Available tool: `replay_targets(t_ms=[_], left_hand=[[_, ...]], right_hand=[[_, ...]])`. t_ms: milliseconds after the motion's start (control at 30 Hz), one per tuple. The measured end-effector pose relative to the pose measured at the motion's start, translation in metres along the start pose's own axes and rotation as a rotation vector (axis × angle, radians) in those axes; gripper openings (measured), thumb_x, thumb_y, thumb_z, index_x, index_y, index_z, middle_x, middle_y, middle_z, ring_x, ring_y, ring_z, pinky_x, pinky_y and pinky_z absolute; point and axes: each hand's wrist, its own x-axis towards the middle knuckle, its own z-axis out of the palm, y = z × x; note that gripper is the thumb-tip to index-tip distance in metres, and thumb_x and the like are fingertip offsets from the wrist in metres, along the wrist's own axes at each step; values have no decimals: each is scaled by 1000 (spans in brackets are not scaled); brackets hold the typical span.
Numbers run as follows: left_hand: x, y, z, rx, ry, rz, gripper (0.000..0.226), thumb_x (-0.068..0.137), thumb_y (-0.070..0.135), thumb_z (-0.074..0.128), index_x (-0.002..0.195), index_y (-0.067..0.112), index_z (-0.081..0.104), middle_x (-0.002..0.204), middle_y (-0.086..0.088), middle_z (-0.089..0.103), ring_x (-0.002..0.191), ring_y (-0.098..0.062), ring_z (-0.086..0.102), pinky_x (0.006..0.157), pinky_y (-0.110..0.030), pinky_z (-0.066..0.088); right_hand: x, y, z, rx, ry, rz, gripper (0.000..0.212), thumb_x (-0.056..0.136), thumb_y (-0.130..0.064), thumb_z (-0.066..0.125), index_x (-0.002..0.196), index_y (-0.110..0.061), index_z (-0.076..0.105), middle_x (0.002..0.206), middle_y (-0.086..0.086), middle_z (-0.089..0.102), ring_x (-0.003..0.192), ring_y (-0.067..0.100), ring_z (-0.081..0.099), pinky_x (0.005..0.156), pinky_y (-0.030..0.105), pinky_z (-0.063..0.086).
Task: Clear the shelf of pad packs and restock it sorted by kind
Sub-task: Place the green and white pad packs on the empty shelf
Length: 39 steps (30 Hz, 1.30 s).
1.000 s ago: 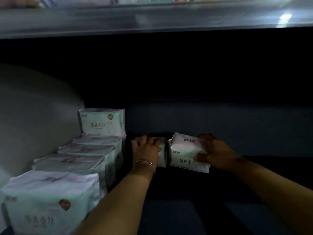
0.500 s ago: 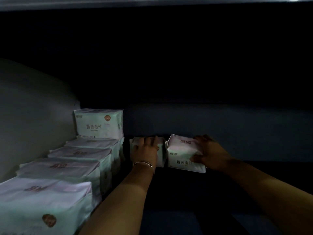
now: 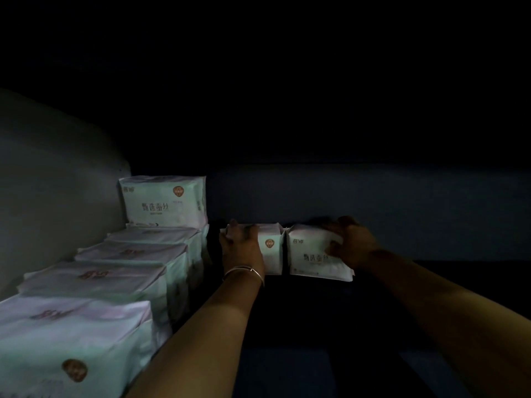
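Two pale green pad packs stand side by side at the back of the dark shelf. My left hand (image 3: 240, 245), with a thin bracelet on its wrist, grips the left pack (image 3: 269, 249) over its top edge. My right hand (image 3: 350, 242) holds the right pack (image 3: 310, 255) at its upper right corner, and that pack stands upright with its printed face toward me. A row of several like packs (image 3: 126, 264) runs along the left wall, from the near edge to the back, and one tall pack (image 3: 163, 201) stands at the far end.
A pale side wall (image 3: 57, 191) closes the shelf on the left. The dark shelf floor (image 3: 287, 340) stretches right of the row, between my forearms and beyond. The back panel (image 3: 402, 208) is dim grey-blue. Everything above is in deep shadow.
The view has moved in under the upper shelf, whose edge is out of sight now. My right hand has set the tilted pack upright next to the left one.
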Motion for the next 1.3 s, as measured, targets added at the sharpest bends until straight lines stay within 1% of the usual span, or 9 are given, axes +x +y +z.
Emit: replay_targets(t_ms=[133, 333, 533, 600, 767, 900, 1000, 1200, 1300], left_hand=[[2, -2, 5, -5, 3, 5, 58, 94, 17, 50, 145, 29, 25, 155, -17, -6, 141, -42, 2, 117, -44, 15], [1, 1, 5, 3, -29, -20, 62, 95, 15, 49, 146, 34, 21, 156, -13, -11, 142, -43, -3, 116, -49, 16], [-17, 11, -15, 9, -104, -87, 79, 94, 9, 50, 147, 43, 3, 154, -5, -26, 141, -44, -14, 112, -62, 11], [-25, 12, -22, 48, -108, -67, 79, 94, 7, 48, 147, 42, 1, 154, -6, -26, 141, -44, -15, 112, -62, 9], [-53, 17, -41, 166, -241, 77, 66, 95, 17, 44, 149, 33, 10, 158, -5, -13, 144, -34, -13, 117, -52, 4], [-99, 30, -65, 209, -305, 172, 53, 93, 29, 51, 142, 18, 35, 151, -10, 29, 140, -30, 25, 115, -42, 24], [-151, 37, -86, 153, -241, 222, 49, 90, 32, 56, 134, 13, 44, 138, -12, 44, 128, -31, 39, 106, -38, 36], [-277, 56, -125, 38, -63, 351, 43, 91, 32, 53, 130, 15, 45, 133, -9, 41, 125, -29, 34, 100, -38, 32], [-342, 54, -126, 5, -80, 397, 41, 91, 32, 54, 128, 18, 45, 130, -6, 41, 123, -27, 36, 97, -38, 30]], right_hand=[[8, -1, 14, -38, 89, 1, 56, 90, -5, 54, 139, -30, 44, 154, 4, 23, 135, 29, 33, 112, 32, 31], [10, -5, 21, -12, 92, -13, 63, 89, 6, 46, 142, -26, 39, 151, 2, 32, 135, 24, 36, 112, 26, 28], [2, -9, 19, -68, 38, 80, 83, 91, -2, 48, 150, -33, 0, 159, 5, -11, 146, 34, 2, 119, 44, 16], [-8, -15, 14, -145, 67, 76, 84, 91, -5, 48, 150, -31, -6, 158, 7, -14, 146, 33, -6, 120, 45, 9], [-53, -25, -4, -341, -31, -28, 65, 93, -19, 50, 150, -23, 19, 158, 6, 11, 145, 29, 10, 119, 42, 13], [-114, -35, -24, -340, -186, -39, 49, 97, -27, 44, 145, -22, 34, 151, 7, 30, 136, 28, 33, 112, 38, 29], [-167, -38, -39, -272, -128, -57, 39, 94, -24, 48, 132, -18, 49, 135, 11, 50, 119, 32, 50, 100, 40, 44], [-292, -34, -53, -157, -28, -83, 51, 92, -24, 54, 141, -16, 42, 150, 12, 35, 134, 33, 34, 109, 41, 34], [-361, -20, -40, -153, -29, -106, 53, 92, -22, 55, 143, -14, 39, 153, 12, 29, 137, 32, 28, 111, 41, 29]])
